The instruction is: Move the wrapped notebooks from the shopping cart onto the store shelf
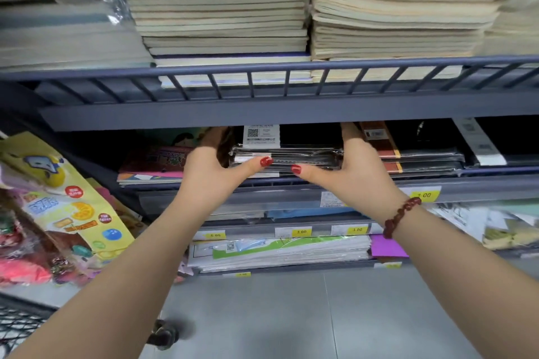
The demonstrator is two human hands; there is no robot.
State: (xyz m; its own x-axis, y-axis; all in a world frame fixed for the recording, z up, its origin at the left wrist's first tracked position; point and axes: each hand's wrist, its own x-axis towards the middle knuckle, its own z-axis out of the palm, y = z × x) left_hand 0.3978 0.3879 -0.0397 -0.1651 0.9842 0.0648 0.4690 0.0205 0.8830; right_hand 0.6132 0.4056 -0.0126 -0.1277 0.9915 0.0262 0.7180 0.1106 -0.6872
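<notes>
Gripping a dark stack of wrapped notebooks (287,154) in glossy clear film, white barcode label on top, the left hand (208,167) and right hand (354,165) clamp its ends on the store shelf (481,183).

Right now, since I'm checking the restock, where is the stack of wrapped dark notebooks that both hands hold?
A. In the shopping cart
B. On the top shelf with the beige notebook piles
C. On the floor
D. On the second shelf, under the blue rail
D: the left hand and right hand grip the ends of the wrapped notebooks on the shelf just below the blue rail.
</notes>
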